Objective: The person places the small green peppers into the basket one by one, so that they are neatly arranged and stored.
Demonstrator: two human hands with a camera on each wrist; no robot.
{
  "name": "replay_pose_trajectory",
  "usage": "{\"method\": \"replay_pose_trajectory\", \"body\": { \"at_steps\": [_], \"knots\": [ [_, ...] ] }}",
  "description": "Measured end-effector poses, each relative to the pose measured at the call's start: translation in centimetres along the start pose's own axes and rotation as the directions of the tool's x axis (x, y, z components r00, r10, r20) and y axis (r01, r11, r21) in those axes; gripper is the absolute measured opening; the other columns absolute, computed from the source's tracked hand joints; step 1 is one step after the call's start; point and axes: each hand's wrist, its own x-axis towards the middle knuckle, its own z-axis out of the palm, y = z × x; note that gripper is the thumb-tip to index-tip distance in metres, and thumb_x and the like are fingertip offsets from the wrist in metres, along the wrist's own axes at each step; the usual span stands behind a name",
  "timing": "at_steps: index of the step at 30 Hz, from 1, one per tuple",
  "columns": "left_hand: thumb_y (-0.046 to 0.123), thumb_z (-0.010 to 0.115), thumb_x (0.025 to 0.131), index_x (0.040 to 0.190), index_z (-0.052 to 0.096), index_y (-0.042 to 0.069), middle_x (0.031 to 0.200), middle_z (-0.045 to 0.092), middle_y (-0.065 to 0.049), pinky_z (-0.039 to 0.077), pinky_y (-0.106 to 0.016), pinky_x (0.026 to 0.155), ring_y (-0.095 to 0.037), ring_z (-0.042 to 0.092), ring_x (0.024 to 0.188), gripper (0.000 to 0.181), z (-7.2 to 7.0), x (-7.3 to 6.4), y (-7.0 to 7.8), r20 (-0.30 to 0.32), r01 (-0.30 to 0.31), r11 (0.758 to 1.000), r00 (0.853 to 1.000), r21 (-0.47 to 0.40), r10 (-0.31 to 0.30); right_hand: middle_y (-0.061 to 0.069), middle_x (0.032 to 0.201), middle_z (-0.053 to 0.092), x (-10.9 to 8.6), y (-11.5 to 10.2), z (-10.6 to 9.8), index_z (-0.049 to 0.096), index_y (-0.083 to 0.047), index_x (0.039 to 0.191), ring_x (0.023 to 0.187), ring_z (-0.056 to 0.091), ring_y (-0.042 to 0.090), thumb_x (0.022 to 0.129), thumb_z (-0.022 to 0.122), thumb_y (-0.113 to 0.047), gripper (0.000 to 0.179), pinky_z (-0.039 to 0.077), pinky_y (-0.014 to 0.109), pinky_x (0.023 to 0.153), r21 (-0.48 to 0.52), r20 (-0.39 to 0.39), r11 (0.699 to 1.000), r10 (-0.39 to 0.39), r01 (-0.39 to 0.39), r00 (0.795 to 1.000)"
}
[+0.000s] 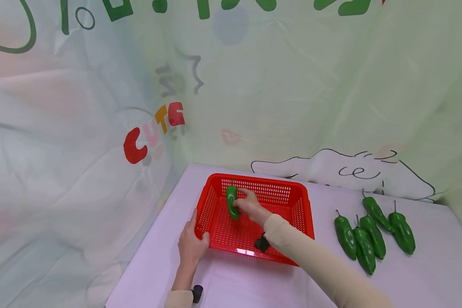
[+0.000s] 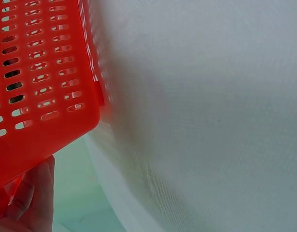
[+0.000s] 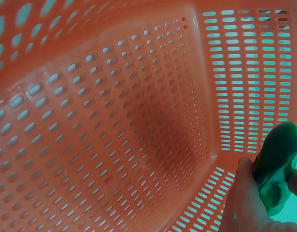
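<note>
A red plastic basket (image 1: pixel 254 253) with slotted walls stands on the table. My left hand (image 1: pixel 192 241) grips its left rim near the front corner; in the left wrist view those fingers (image 2: pixel 39 193) are at the basket's edge. Over the left back part of the basket, my right hand (image 1: pixel 250 205) pinches a green chili pepper (image 1: pixel 231 199) between thumb and fingers. The pepper hangs with its stem up. In the right wrist view the pepper (image 3: pixel 278 154) is held above the basket's perforated floor (image 3: pixel 124 121), where no other pepper shows.
Several green peppers (image 1: pixel 363 248) lie grouped on the table (image 1: pixel 439 265) to the right of the basket. A printed cloth (image 1: pixel 292 107) hangs behind the table, and another stretch of cloth covers the left side. Both wrists wear small black cameras.
</note>
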Motion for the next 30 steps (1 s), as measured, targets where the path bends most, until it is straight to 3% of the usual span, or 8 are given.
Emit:
{"method": "replay_pose_trajectory", "body": {
  "at_steps": [11,23,30],
  "knots": [
    [0.014,0.068,0.073,0.148,0.044,0.007,0.111,0.066,-0.016,0.054,-0.051,0.08,-0.031,0.064,0.094,0.079,0.0,0.0,-0.1,0.014,0.015,1.0,1.0,0.006,-0.015,0.028,0.128,0.052,1.8,1.4,1.7,0.039,0.007,0.145,0.101,0.061,0.033,0.085,0.057,0.01,0.063,0.055,0.049,0.084,-0.102,0.062,0.995,0.03,-0.024,0.998],
    [0.012,0.068,0.073,0.146,0.046,0.004,0.112,0.067,-0.017,0.055,-0.052,0.079,-0.033,0.065,0.096,0.076,0.0,0.1,-0.2,-0.006,-0.006,1.0,1.0,0.006,0.006,0.029,0.13,0.05,2.2,2.3,3.6,0.036,0.005,0.147,0.107,0.059,0.038,0.083,0.06,0.011,0.069,0.054,0.053,0.086,-0.119,0.048,0.992,0.036,-0.03,0.998],
    [0.014,0.071,0.071,0.147,0.046,0.006,0.109,0.066,-0.014,0.055,-0.049,0.081,-0.03,0.065,0.094,0.08,0.1,0.1,-0.2,0.007,0.008,1.0,1.0,0.006,-0.008,0.029,0.128,0.052,2.7,3.4,4.3,0.038,0.007,0.145,0.105,0.061,0.038,0.084,0.063,0.007,0.067,0.055,0.049,0.085,-0.182,0.05,0.983,0.013,-0.004,0.999]
  ]
}}
